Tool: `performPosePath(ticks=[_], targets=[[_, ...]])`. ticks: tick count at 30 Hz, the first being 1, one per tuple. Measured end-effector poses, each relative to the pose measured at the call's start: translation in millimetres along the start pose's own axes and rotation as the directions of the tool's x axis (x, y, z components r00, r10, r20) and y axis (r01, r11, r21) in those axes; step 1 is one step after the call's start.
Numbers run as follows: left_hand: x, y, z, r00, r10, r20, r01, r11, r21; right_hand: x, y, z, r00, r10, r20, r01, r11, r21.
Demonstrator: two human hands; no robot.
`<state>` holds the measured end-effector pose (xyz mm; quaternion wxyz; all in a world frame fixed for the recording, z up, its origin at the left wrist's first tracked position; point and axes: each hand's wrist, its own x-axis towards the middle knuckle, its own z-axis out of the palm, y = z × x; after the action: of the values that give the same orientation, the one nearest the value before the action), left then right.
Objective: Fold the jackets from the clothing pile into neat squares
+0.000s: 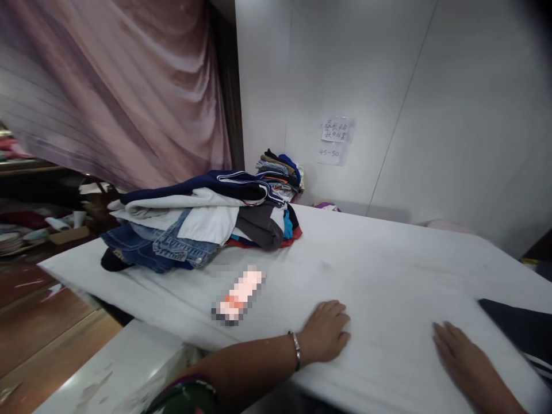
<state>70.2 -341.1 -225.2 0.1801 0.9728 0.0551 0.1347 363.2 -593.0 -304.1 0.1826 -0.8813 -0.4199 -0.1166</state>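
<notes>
Closest in, on the white-covered desk [388,270]: left hand [325,332] pressed flat, palm down, fingers loosely spread, holding nothing. To its right, right hand [463,359] likewise flat and empty. Just right of that hand, a dark striped garment [520,328], apparently untouched. Ahead and left of the left hand, a blurred pinkish object [239,296]. Farther, a loose clothes pile [194,224] sagging toward the desk's left edge, probably liable to slide off with any tug on the cover. Beyond, a folded stack [280,169].

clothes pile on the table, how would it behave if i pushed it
Probably floppy: the pile is loose garments sagging over each other. It would likely slump or shed top layers rather than slide whole. The jeans at the bottom look heaviest and may drag.
</notes>
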Motion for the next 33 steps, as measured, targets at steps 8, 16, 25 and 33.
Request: performPosePath(ticks=[8, 16, 25, 33], targets=[[2.9, 2.6, -0.2, 0.999, -0.003, 0.040, 0.005, 0.999, -0.046, 18.0, -160.6, 5.2, 0.851, -0.440, 0.287, 0.366, 0.888, 0.278], [-18.2, -2.1, -33.8, 0.971, -0.061, 0.230, 0.063, 0.998, -0.003, 45.0, -208.9, 4.4, 0.755, -0.588, 0.291, 0.385, 0.756, 0.529], [-20.3, -68.3, -126.2, 0.969, -0.246, 0.031, 0.245, 0.969, 0.044, 61.2, -234.6, 24.0, 0.783, -0.604, 0.149, 0.420, 0.689, 0.591], [21.6, -169.8, -239.9, 0.801, -0.291, -0.523, 0.504, 0.800, 0.326, 52.8, -228.0, 43.4, 0.827, -0.560, 0.056, 0.428, 0.690, 0.583]])
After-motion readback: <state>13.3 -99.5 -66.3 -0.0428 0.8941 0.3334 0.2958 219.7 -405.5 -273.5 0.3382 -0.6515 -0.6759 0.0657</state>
